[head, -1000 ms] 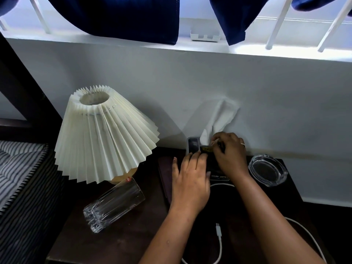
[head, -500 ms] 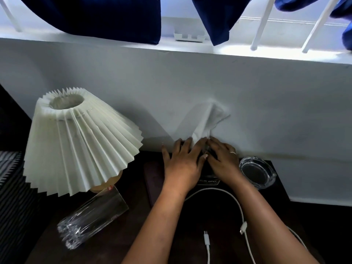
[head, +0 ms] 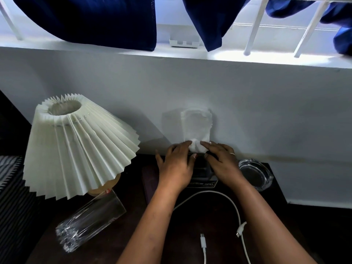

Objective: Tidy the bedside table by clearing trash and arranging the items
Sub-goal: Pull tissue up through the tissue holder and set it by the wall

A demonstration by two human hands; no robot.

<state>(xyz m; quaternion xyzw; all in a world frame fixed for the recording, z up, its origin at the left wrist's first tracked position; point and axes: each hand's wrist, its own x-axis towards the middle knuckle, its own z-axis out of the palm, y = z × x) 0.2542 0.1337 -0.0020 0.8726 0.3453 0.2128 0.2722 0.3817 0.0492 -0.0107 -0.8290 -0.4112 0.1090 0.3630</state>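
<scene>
I see both forearms reaching forward, left hand [head: 176,164] and right hand [head: 222,164] palm-down on a dark box [head: 202,171], index fingertips [head: 187,144] pinching the tissue [head: 197,130] base between them, tissue upright above fingers, other fingers loosely spread, ashtray [head: 256,173] beside right knuckles

The tissue [head: 197,130] that stood crumpled and leaning now stands flat and squared against the wall, and the left hand [head: 176,165] and right hand [head: 223,163] have moved up to pinch its base.
</scene>
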